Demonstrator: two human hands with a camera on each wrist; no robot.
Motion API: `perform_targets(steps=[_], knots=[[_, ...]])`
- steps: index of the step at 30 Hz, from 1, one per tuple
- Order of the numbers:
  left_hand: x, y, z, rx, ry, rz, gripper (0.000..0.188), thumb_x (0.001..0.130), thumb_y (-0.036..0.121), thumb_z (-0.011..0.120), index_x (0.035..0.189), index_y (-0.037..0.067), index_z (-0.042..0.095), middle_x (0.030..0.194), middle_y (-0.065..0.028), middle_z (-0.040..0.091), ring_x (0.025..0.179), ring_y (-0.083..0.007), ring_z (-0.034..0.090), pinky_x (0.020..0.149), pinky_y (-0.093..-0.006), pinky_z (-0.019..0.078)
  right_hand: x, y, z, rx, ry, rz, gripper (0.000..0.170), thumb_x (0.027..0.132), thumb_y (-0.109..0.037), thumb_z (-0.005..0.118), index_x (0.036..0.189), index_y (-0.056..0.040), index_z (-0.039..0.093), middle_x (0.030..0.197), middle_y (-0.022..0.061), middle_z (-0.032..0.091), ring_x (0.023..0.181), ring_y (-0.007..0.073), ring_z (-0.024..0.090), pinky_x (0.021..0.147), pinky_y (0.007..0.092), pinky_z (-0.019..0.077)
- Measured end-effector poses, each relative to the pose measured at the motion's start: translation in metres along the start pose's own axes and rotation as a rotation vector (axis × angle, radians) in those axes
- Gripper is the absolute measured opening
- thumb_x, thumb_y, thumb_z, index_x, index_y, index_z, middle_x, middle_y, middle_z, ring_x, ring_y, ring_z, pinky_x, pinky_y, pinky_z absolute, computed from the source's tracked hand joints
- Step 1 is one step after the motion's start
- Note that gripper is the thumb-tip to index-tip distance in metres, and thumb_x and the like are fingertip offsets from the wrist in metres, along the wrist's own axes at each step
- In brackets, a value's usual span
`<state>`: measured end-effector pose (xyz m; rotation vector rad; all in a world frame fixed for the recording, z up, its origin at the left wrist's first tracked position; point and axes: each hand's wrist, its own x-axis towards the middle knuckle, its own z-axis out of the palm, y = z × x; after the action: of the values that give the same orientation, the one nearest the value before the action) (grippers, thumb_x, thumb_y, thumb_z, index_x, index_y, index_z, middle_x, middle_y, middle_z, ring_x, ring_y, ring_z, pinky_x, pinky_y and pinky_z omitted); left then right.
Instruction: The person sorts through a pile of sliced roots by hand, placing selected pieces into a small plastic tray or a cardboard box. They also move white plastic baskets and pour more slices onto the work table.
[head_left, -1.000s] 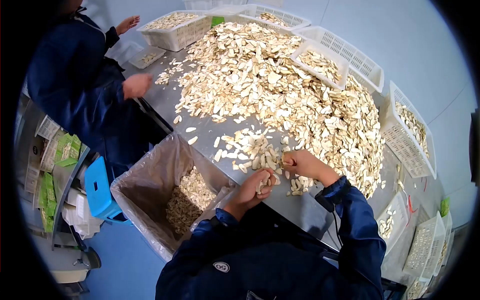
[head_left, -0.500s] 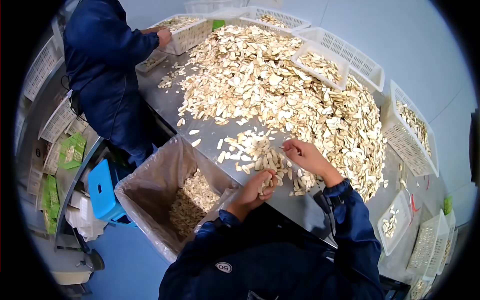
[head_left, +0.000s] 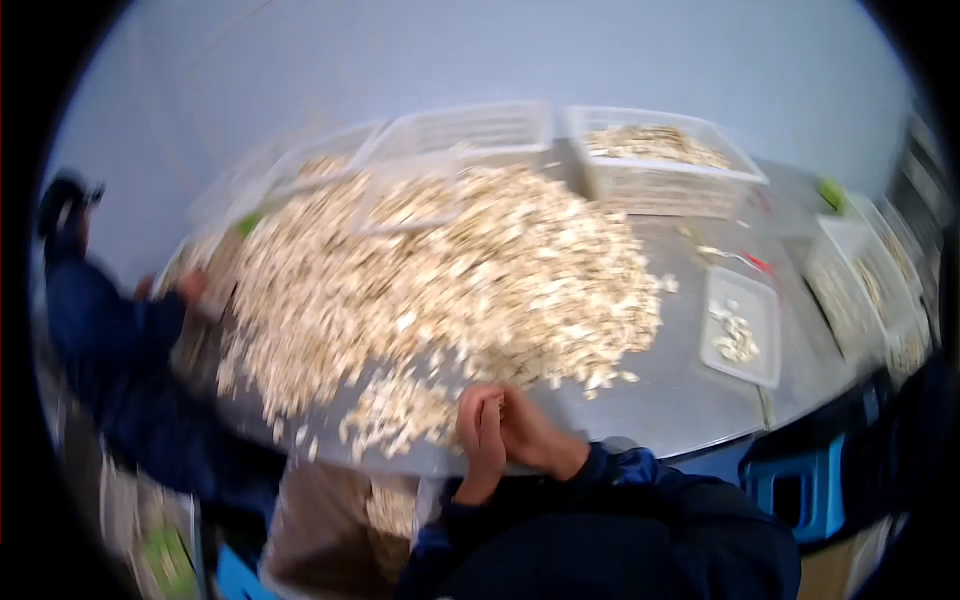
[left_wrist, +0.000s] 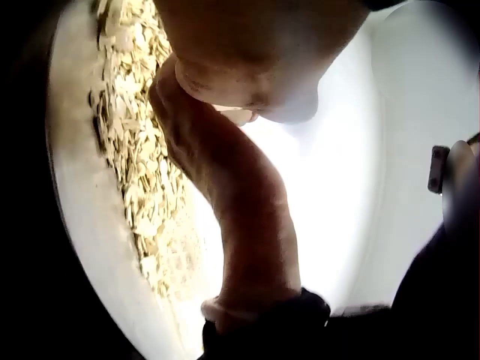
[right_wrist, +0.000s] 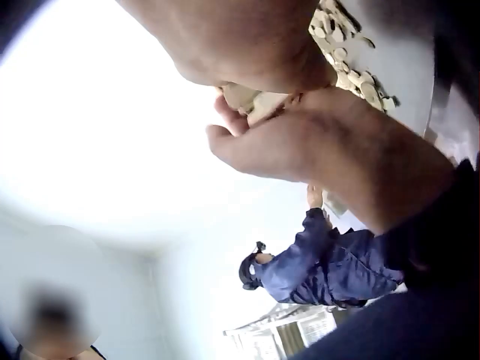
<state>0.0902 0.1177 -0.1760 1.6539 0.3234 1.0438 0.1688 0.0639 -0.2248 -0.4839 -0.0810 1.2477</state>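
Observation:
Pale dried slices lie in a large heap on the metal table, with a smaller scatter in front. My left hand and right hand are pressed together at the table's front edge. In the right wrist view, pale slices show between the left hand and the right hand, cupped by the left fingers. The right hand meets the left hand in the left wrist view, a bit of slice between them. The right fingertips are hidden.
White baskets stand along the back. A shallow tray with some slices sits at the right. A lined bin stands below the front edge. Another person is at the left, and a blue stool at the lower right.
The head view has swung to the right and blurred. My right hand has come from the slices over to my left, and the two hands now touch. The other person appears farther left.

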Motion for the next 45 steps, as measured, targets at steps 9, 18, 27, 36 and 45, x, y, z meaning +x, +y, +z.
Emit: perform_targets(steps=[9, 18, 27, 36, 45], knots=[[-0.015, 0.022, 0.026, 0.258, -0.059, 0.224, 0.024, 0.101, 0.021, 0.054, 0.108, -0.001, 0.059, 0.112, -0.0171, 0.058, 0.105, -0.0332, 0.056, 0.097, -0.0442, 0.042, -0.06, -0.065, -0.019, 0.134, -0.15, -0.318, 0.031, 0.105, -0.03, 0.044, 0.113, -0.003, 0.057, 0.114, 0.0114, 0.06, 0.109, 0.0246, 0.058, 0.098, 0.039, 0.051], [-0.049, -0.013, -0.014, 0.338, -0.128, 0.047, 0.02, 0.099, 0.013, 0.053, 0.108, -0.004, 0.059, 0.113, -0.0165, 0.057, 0.107, -0.0306, 0.056, 0.095, -0.0394, 0.043, -0.14, -0.27, -0.039, 0.674, 0.016, -1.141, 0.055, 0.106, -0.048, 0.037, 0.114, 0.0021, 0.056, 0.115, 0.0174, 0.06, 0.11, 0.0333, 0.059, 0.104, 0.0483, 0.0477], [-0.047, -0.007, -0.028, 0.561, -0.197, 0.019, 0.017, 0.096, 0.013, 0.059, 0.107, 0.001, 0.063, 0.106, -0.0166, 0.062, 0.1, -0.0316, 0.059, 0.09, -0.0374, 0.0459, -0.084, -0.211, -0.08, 0.512, -0.035, -0.911, 0.031, 0.104, -0.03, 0.049, 0.118, -0.0028, 0.056, 0.104, 0.0097, 0.064, 0.095, 0.0238, 0.063, 0.084, 0.0385, 0.055], [-0.048, -0.006, -0.018, 0.485, -0.507, 0.024, 0.034, 0.092, 0.007, 0.067, 0.125, 0.0, 0.058, 0.131, -0.0185, 0.056, 0.121, -0.0363, 0.057, 0.1, -0.0373, 0.0468, 0.0, -0.14, 0.006, -0.006, 0.099, -0.498, 0.018, 0.106, -0.024, 0.047, 0.11, -0.0099, 0.057, 0.078, -0.0038, 0.05, 0.066, 0.0081, 0.046, 0.056, 0.024, 0.0383], [-0.011, -0.027, -0.018, 0.7, -0.378, 0.157, 0.041, 0.088, 0.008, 0.067, 0.127, 0.001, 0.057, 0.134, -0.0165, 0.053, 0.13, -0.0395, 0.048, 0.108, -0.0481, 0.0392, 0.016, -0.114, -0.002, -0.079, 0.245, -0.328, 0.019, 0.103, -0.027, 0.052, 0.105, -0.0084, 0.057, 0.076, -0.0027, 0.051, 0.063, 0.0079, 0.045, 0.055, 0.0236, 0.038]])
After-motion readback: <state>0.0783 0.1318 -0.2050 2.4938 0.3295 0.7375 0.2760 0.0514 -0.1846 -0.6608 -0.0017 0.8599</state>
